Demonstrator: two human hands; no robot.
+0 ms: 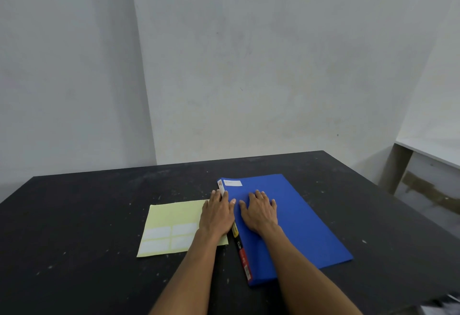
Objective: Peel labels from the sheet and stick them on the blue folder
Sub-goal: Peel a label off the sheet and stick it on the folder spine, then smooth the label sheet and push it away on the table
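A blue folder [296, 222] lies closed on the black table, its printed spine toward the left. One white label [233, 183] is stuck near its far left corner. A pale yellow label sheet [171, 225] lies flat to the left of the folder, with several white labels [169, 237] left in its near half. My left hand [217, 213] rests flat, palm down, across the sheet's right edge and the folder's spine. My right hand [260, 211] lies flat on the folder cover, fingers spread. Neither hand holds anything.
The black table [87, 215] stands against a grey wall, its far edge just behind the folder. A white shelf or counter [428, 155] stands at the right, beyond the table's right edge.
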